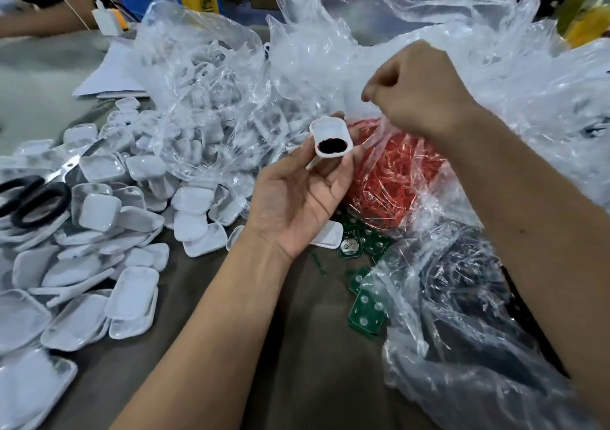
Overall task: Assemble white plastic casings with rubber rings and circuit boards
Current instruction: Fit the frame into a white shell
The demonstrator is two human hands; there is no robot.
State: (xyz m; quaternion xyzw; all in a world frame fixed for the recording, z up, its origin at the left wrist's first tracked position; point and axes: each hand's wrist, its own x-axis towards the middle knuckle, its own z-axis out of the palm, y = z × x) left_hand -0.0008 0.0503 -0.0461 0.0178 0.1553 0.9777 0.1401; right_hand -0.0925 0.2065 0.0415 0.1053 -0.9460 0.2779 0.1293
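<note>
Left hand (297,195) grip: fingertips hold 1 white rounded plastic casing (331,137), cavity up, likely to receive a ring. Right hand (419,89), fingers curled; cannot tell what it pinches, above clear bag of red rubber rings (396,172). Green circuit boards (366,311) on table.

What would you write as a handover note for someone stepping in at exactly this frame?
Left hand: palm up, fingertips holding one white plastic casing shell, open side up, with a dark patch at its near end.
Right hand: curled over the clear bag of red rubber rings; whether it pinches a ring cannot be told.
Green circuit boards lie on the grey table near the right forearm.
Loose white casings are heaped at left, black-handled scissors on top.
Done: one casing picked up.
Left: fit ring and board; no finished units can be made out.
</note>
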